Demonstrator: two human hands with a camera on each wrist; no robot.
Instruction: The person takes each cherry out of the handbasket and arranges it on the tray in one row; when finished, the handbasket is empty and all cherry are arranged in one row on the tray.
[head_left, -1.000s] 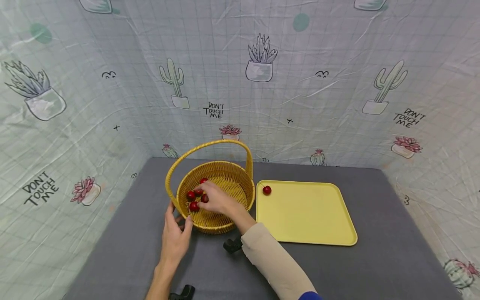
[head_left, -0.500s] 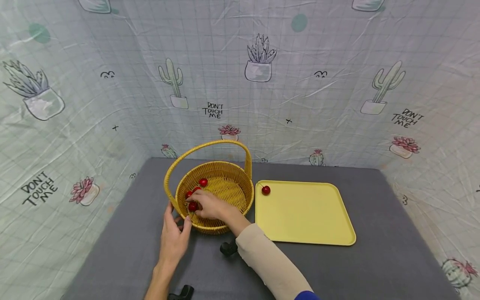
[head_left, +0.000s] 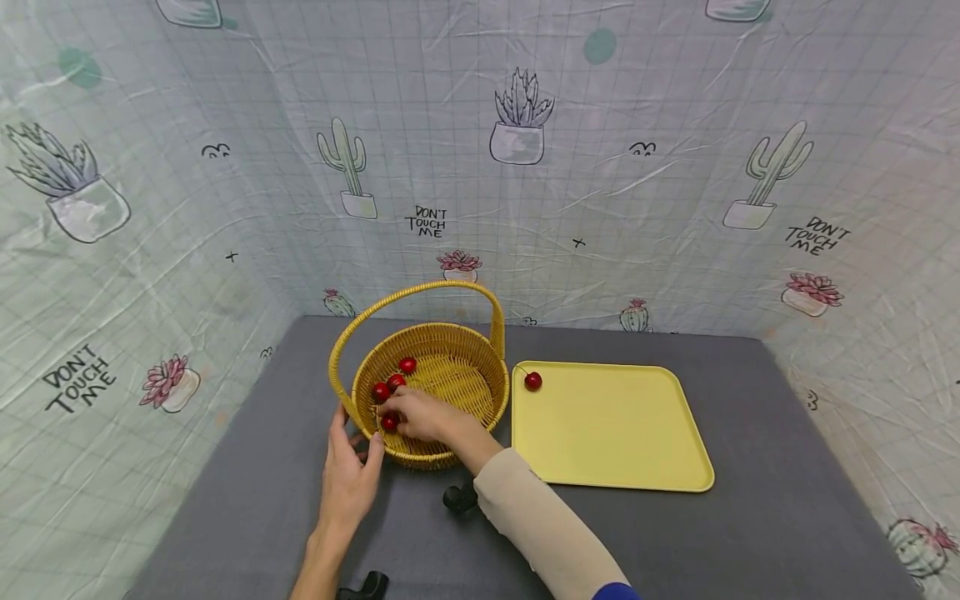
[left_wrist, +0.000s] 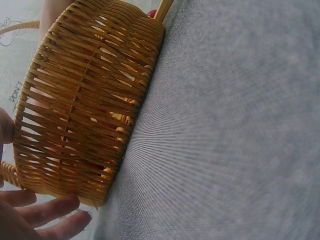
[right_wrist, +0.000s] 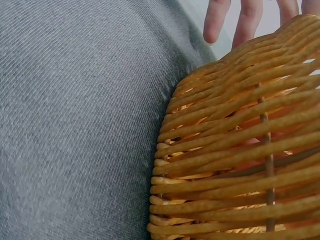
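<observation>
A yellow woven basket [head_left: 480,367] with a tall arched handle stands on the grey table. My left hand [head_left: 351,471] holds its near left side, thumb at the rim and fingers around the outside wall. In the left wrist view, those fingers [left_wrist: 47,212] lie along the basket's end. My right hand [head_left: 422,415] reaches down inside, thumb and fingers curled about a dark red cherry [head_left: 389,422]; the fingertips are partly hidden. More cherries lie beside it: one at the back [head_left: 407,365], another at the left wall [head_left: 381,392], and one between [head_left: 396,382].
Right of the basket lies a yellow tray [head_left: 615,425] with a single stemmed cherry [head_left: 532,381] in its far left corner. Black wrist camera parts [head_left: 459,498] show below the right forearm. A patterned cloth [head_left: 585,208] hangs behind and beside the table.
My right hand has moved slightly toward the near left inside the basket, and its fingers have come around the near cherry, which shifted a little. The left hand stays at the rim.
</observation>
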